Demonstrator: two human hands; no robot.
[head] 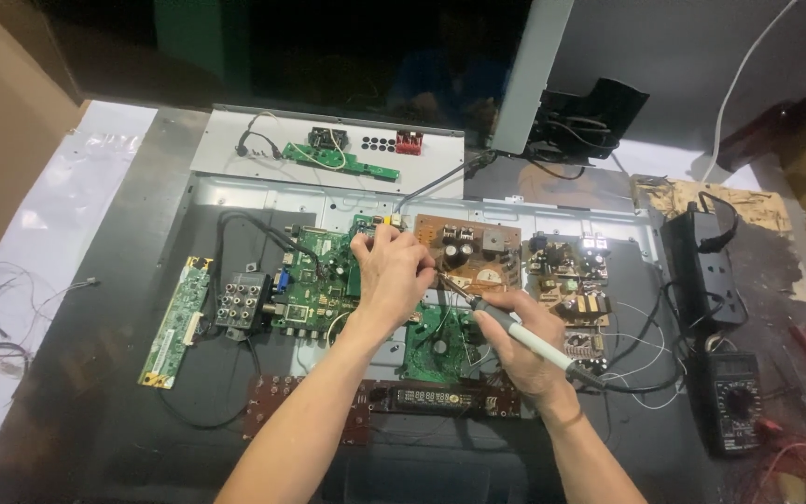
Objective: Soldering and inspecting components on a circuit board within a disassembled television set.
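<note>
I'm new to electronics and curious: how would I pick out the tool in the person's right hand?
Start at the big dark panel covered with circuit boards. Just right of its middle, the right hand grips the soldering iron like a pen. Unlike the flat boards around it, it is a slim white rod with a dark tip pointing up-left toward the left hand.

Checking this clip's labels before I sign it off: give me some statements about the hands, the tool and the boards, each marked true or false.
1. The right hand holds a soldering iron with a white handle. True.
2. The iron's tip points toward the left hand. True.
3. The left hand rests on the multimeter. False: the multimeter lies apart at the right edge of the table; the left hand is over the boards, beside the brown board.
4. A long narrow green board lies left of the hands. True.
5. The black power strip lies left of all the boards. False: it lies to their right, above the multimeter.
</note>
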